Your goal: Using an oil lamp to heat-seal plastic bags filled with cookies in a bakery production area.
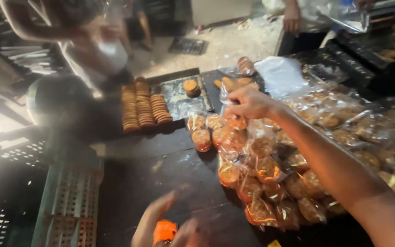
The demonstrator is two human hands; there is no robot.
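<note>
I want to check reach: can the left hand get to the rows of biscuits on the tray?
Probably yes. The left hand, holding an orange thing, is low and near; bare dark table lies between it and the biscuit rows on the tray, nothing blocking.

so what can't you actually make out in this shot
- Left hand, head view: blurred, cut by the bottom edge; its grip on the orange object is unclear.
- Right hand: fingers curl over the clear bag, hiding the pinch.
- Person opposite: smeared by glare.
- Tray of biscuits: count unreadable.

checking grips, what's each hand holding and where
Right hand pinches a clear bag of biscuits by its top; left hand grips a small orange object, blurred.
</note>
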